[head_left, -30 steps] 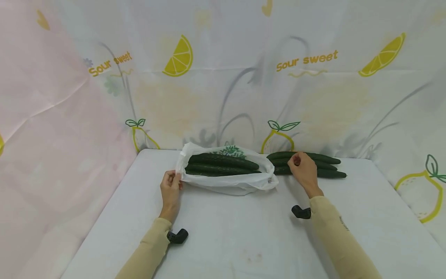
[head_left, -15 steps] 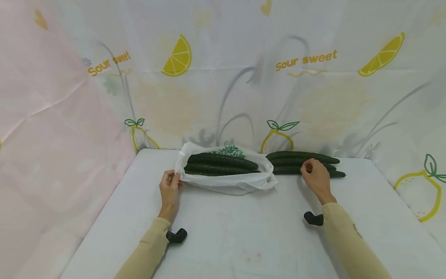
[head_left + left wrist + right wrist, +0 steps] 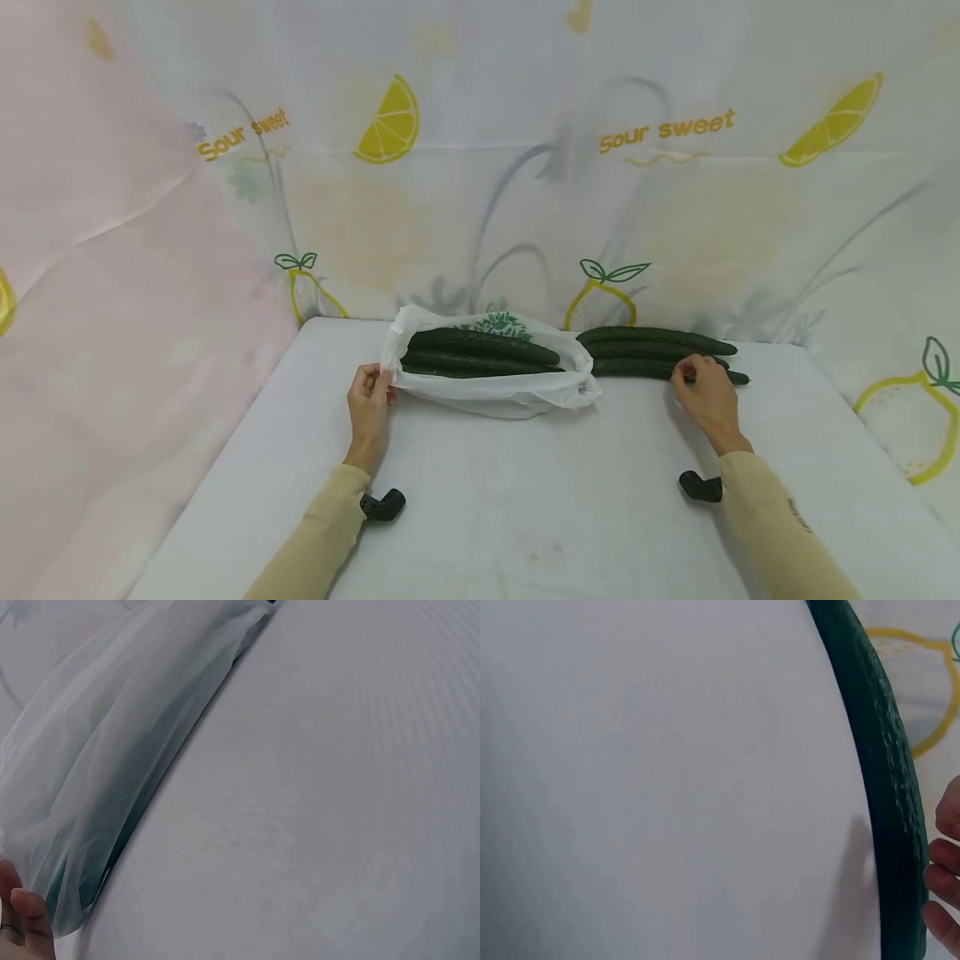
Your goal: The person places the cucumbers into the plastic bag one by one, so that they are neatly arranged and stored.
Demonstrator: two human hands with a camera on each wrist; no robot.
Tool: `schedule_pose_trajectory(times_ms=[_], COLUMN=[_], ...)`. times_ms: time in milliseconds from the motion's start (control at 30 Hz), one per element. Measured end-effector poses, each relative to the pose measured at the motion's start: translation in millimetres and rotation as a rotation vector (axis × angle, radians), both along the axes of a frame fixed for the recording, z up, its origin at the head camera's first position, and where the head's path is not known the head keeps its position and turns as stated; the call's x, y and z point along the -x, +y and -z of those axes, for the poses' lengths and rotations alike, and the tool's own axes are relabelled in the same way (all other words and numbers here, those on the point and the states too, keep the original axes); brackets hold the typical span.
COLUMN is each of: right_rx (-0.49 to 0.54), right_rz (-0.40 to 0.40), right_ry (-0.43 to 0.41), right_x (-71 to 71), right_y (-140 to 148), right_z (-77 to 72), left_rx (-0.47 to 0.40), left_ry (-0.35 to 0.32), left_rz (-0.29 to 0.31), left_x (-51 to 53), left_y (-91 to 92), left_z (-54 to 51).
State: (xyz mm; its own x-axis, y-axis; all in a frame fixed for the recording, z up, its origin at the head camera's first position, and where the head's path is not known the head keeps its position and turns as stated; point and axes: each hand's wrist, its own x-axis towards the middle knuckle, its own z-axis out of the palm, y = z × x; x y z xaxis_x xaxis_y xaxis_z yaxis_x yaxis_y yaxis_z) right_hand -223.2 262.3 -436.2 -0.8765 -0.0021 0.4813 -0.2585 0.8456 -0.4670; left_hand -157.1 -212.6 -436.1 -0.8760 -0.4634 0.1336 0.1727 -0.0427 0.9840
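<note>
Head view: three cucumbers lie side by side right of centre, with the right hand bent over the nearest one's right end; whether it grips, I cannot tell (the right wrist view shows fingertips close along that cucumber's edge, lower right). Just left, at mid-frame, a white bag gapes, two more cucumbers showing inside. The left hand pinches its left rim. Below spreads the white table; tan sleeves enter from the bottom. Lemon-print cloth fills the upper frame.
</note>
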Motion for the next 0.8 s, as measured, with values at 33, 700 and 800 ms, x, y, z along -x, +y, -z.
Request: schedule_pose_trajectory(times_ms=[33,700,800], right_rx=[-0.004,0.279,0.323], right_rz=[0.002,0.189,0.197], right_ry=[0.009,-0.048,-0.070], right_x=[-1.0,-19.7,-20.8], right_y=[2,31,35], right_z=[0.6,25.2,27.2], left_rx=[-0.003,0.003,0.004], left_ry=[-0.001,0.008,0.021], left_rz=[0.005,-0.002,0.006], left_x=[2.0,7.5,3.2], left_y=[-0.5,-2.0,0.3], left_z=[3.3,13.7,5.3])
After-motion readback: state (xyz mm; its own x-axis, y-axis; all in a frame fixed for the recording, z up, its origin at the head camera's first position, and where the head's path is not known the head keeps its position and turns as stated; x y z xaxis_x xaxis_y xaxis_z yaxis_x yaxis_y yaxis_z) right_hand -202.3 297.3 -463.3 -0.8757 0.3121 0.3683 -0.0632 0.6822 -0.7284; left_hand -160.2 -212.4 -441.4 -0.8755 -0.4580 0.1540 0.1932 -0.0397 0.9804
